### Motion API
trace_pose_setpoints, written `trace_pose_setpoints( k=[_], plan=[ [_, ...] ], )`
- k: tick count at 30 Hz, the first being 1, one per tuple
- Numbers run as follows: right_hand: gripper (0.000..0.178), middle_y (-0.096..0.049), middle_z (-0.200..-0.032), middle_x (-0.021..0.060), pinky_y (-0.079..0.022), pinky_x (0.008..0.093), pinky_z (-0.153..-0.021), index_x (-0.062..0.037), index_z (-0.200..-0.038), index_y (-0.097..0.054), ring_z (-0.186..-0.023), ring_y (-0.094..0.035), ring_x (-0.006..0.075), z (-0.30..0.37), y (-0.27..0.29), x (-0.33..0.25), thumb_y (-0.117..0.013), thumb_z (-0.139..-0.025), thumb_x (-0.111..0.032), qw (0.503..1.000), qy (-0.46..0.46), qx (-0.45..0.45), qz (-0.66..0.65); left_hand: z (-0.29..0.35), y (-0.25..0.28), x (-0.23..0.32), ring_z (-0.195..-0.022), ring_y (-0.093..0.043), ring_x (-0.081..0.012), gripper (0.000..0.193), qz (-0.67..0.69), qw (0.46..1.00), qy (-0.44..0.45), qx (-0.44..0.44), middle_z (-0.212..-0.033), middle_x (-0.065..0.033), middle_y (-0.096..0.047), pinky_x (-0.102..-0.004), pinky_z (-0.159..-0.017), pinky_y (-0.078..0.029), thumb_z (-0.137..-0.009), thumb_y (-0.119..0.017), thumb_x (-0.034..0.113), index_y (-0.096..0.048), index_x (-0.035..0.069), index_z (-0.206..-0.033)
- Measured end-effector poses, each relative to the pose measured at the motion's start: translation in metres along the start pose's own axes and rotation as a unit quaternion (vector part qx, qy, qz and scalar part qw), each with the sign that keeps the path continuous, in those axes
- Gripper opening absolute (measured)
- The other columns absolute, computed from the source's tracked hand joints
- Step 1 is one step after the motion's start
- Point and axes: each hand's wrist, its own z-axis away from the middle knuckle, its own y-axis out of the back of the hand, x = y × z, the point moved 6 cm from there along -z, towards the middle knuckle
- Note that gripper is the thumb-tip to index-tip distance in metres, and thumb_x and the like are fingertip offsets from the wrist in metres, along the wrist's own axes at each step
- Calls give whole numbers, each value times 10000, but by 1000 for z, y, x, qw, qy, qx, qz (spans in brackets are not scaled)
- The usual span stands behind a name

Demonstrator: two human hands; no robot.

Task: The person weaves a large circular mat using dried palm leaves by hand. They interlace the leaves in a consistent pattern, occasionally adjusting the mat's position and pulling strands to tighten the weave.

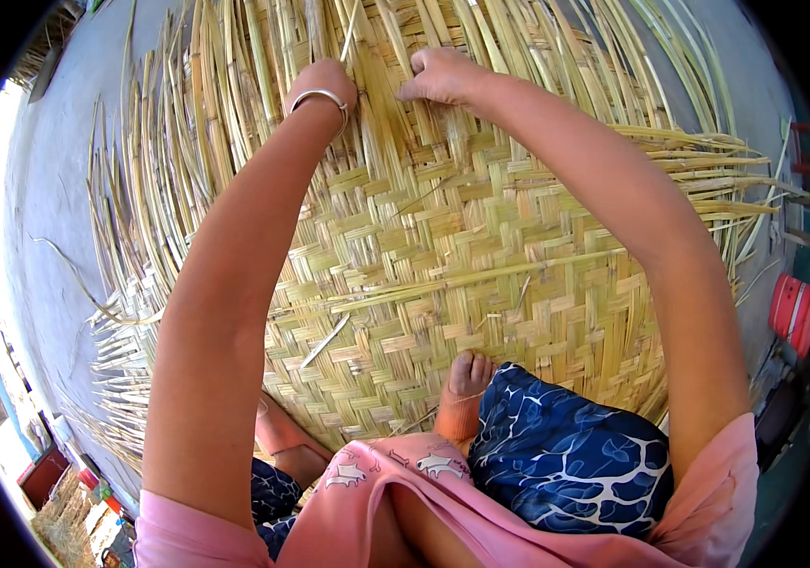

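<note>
A large mat woven from split cane strips (462, 275) lies under me, with long loose strips (220, 104) fanning out from its far side. At the far edge of the weave my left hand (323, 85), with a bangle (322, 97) at its wrist, is closed round a thin pale cane strip (352, 30) that sticks up past the fist. My right hand (445, 76) is just to the right, low over the strips, its fingers curled and its thumb pointing left. What its fingers grip, if anything, cannot be made out.
My bare feet (470, 372) rest on the mat's near part. A loose strip (325, 341) lies across the weave. Strip ends jut out left and right over the grey floor (50, 218). A red round-edged object (792, 310) stands at the far right.
</note>
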Motion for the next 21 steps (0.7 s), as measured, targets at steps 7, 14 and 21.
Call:
trace_pose_setpoints(
  k=[7,14,21],
  plan=[
    [310,-643,-890,164,-554,332,-639,43,-956,-605,-693,-639,245,-2,-8,-1,-645,-751,-187,992,-116,-43,-7,-7,-2,-1,-993,-628,-284,276,8,999,41,-19,-1104,-136,-634,-392,-808,-515,-838,-572,181,-649,69,-1078],
    [279,-639,-821,92,-509,361,-594,-8,-950,-594,-700,-616,186,-5,-17,4,-676,-733,-163,981,-121,-80,-130,-33,-14,-6,-570,-658,-203,234,13,999,-2,-44,-629,-108,-658,-344,-570,-530,-831,-525,166,-671,-9,-882],
    [266,-648,-811,56,-499,314,-582,-43,-958,-600,-691,-612,141,-3,-18,8,-670,-740,-179,973,-116,-110,-166,-13,-17,-30,-505,-580,-130,154,399,911,51,-94,-622,-26,-585,-264,-502,-496,-814,-626,198,-579,68,-746]
  ],
)
